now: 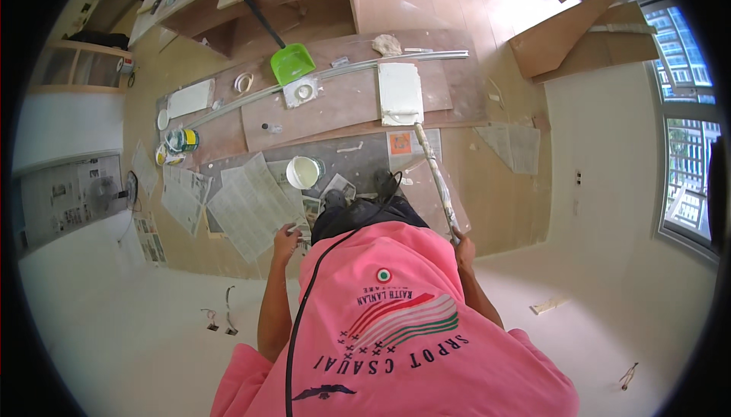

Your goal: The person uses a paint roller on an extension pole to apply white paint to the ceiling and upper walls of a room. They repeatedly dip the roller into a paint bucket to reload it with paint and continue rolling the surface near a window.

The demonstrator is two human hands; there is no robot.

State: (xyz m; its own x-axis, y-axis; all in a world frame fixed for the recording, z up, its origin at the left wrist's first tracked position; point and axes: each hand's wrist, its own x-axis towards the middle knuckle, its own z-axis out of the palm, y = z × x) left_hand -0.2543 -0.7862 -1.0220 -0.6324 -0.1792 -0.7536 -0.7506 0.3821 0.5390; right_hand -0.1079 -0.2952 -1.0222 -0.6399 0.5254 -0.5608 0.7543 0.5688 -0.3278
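My right hand [464, 252] is closed round the lower end of a long paint-spattered roller pole [435, 175]. The pole slants away to a white paint tray [400, 86] on the boards, where its far end meets the tray's near edge. A roller head there is hard to make out against the white paint. My left hand [286, 243] hangs beside my left hip with its fingers drawn together. A small pale thing shows at the fingertips, too small to name. Ahead of that hand, a white bucket [304, 172] of pale paint stands on newspaper [255, 205].
A green dustpan [292, 64], a roll of tape [243, 83] and long metal strips [350, 71] lie on the boards. A paint can [182, 140] stands at the left. A fan [114, 188] is by the left wall; wooden panels [582, 36] lean at the right.
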